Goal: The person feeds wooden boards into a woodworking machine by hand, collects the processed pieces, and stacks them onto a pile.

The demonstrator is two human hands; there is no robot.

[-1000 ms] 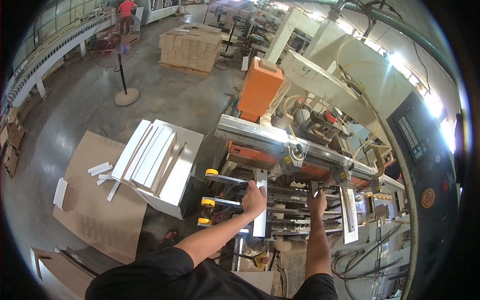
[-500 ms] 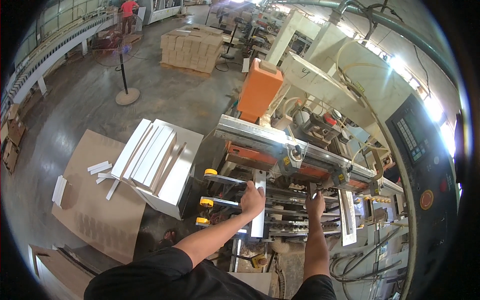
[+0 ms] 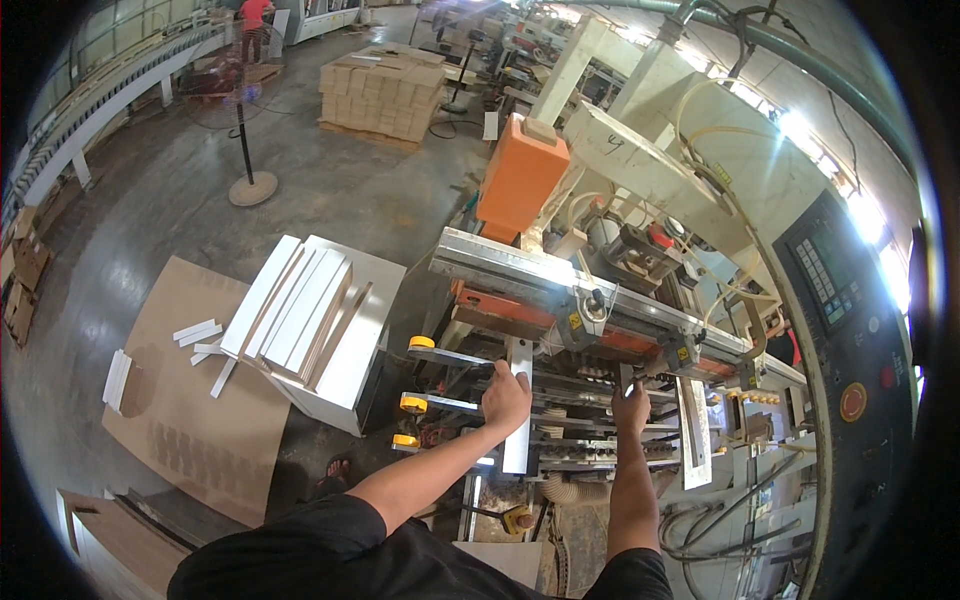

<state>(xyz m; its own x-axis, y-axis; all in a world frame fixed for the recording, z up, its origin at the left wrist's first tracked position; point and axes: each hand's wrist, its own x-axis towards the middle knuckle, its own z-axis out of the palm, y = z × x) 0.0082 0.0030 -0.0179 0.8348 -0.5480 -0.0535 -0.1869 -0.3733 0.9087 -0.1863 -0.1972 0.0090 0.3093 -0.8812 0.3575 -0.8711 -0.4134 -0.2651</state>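
Observation:
My left hand point(image 3: 506, 399) is curled over the left edge of a pale flat bar point(image 3: 516, 445), with its fingers near the bar's upper part. That bar lies across the dark rails of a machine bed. Farther right, my right hand point(image 3: 630, 408) is closed around a narrow dark bar point(image 3: 625, 377), close under the machine's long metal beam point(image 3: 500, 262). The undersides of both grips are hidden. Another pale bar point(image 3: 693, 435) with a slot lies to the right of my right hand, apart from it.
Yellow-tipped arms point(image 3: 422, 343) jut left from the bed. A control panel point(image 3: 835, 290) with a red button stands at the right. White panels and strips point(image 3: 305, 310) are stacked at the left, beside a brown sheet point(image 3: 190, 400) on the floor. A distant person point(image 3: 254, 25) stands beyond a fan.
Both hands stay in the same places on the bars. Only a slight shift of the whole view shows.

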